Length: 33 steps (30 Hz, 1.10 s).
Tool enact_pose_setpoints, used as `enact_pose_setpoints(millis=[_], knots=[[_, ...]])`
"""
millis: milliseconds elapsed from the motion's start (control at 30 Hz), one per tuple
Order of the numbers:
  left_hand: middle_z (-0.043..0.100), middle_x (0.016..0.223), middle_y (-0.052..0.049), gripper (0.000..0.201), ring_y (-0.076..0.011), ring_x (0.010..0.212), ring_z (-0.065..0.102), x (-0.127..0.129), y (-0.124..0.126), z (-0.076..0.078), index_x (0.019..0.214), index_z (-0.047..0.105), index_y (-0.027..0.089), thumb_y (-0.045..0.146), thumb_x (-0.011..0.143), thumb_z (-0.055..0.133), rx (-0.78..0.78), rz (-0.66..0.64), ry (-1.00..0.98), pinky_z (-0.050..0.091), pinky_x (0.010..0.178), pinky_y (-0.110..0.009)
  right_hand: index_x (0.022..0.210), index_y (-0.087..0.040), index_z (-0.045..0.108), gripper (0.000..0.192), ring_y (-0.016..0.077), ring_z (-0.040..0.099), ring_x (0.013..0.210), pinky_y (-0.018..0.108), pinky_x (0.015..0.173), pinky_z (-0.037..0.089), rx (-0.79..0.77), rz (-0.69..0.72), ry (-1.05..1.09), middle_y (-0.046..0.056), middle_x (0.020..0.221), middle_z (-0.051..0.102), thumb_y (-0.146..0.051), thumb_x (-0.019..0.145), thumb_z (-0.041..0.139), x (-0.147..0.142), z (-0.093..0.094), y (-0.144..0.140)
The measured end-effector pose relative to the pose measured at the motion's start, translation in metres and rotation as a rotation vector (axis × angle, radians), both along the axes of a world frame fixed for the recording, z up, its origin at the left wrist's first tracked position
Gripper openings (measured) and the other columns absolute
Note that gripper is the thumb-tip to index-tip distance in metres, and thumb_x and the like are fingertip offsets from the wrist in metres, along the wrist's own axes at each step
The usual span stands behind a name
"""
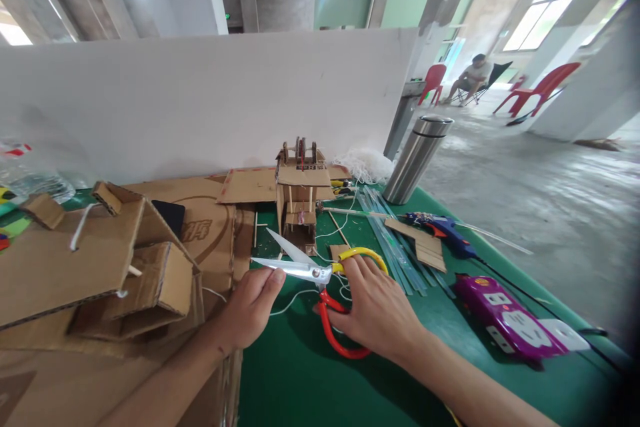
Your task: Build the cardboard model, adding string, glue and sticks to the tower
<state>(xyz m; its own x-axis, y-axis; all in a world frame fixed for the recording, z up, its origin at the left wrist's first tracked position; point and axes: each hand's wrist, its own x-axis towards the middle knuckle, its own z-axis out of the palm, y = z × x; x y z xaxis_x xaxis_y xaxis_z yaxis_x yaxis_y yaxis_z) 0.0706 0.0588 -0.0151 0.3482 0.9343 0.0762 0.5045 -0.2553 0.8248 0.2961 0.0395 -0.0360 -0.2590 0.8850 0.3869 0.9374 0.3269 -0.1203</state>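
My right hand (377,303) grips a pair of scissors (320,273) by its yellow and red handles, with the blades apart and pointing left. Close to the lower blade, my left hand (250,307) is closed, thumb against curled fingers; what it pinches, if anything, is hidden. White string (295,298) runs over the green table between the hands. Just beyond the blades stands a cardboard model (303,193) with round discs on top and thin sticks inside. Left of my left hand sits a larger cardboard structure (100,253) with a white cord through it.
Clear plastic strips (387,240), a cardboard scrap (423,247) and a blue glue gun (440,230) lie on the right. A purple power strip (510,317) is nearer me. A steel flask (417,160) stands behind, and a white panel (225,100) borders the table (295,387). A person (473,77) sits far off.
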Motion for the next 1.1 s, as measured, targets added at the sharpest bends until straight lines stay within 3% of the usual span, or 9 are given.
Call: enact_pose_setpoints(millis=[233, 533, 1100], knots=[[0.041, 0.058, 0.002, 0.049, -0.0186, 0.060, 0.045, 0.0001, -0.0004, 0.0037, 0.062, 0.037, 0.025, 0.059, 0.095, 0.026, -0.003, 0.000, 0.003, 0.035, 0.059, -0.033, 0.099, -0.017, 0.050, 0.046, 0.0316, 0.067, 0.085, 0.041, 0.069, 0.052, 0.053, 0.027, 0.005, 0.011, 0.090, 0.066, -0.051, 0.075, 0.068, 0.0001, -0.0034, 0.0014], [0.041, 0.059, 0.002, 0.047, -0.0187, 0.062, 0.045, -0.0014, 0.0014, 0.0016, 0.063, 0.037, 0.024, 0.056, 0.096, 0.026, 0.015, 0.007, -0.011, 0.035, 0.060, -0.033, 0.095, -0.017, 0.050, 0.028, 0.0278, 0.072, 0.067, 0.031, 0.053, 0.043, 0.045, 0.029, -0.017, 0.009, 0.076, 0.072, -0.034, 0.076, 0.062, 0.0009, -0.0053, 0.0002], [0.037, 0.058, 0.004, 0.053, -0.0155, 0.056, 0.041, -0.0009, 0.0040, -0.0028, 0.064, 0.035, 0.024, 0.066, 0.095, 0.025, -0.006, 0.009, -0.064, 0.035, 0.053, -0.030, 0.093, -0.017, 0.049, 0.022, 0.0228, 0.068, 0.054, 0.027, 0.048, 0.028, 0.009, 0.076, -0.019, 0.006, 0.065, 0.070, -0.034, 0.081, 0.054, 0.0020, -0.0038, -0.0011]])
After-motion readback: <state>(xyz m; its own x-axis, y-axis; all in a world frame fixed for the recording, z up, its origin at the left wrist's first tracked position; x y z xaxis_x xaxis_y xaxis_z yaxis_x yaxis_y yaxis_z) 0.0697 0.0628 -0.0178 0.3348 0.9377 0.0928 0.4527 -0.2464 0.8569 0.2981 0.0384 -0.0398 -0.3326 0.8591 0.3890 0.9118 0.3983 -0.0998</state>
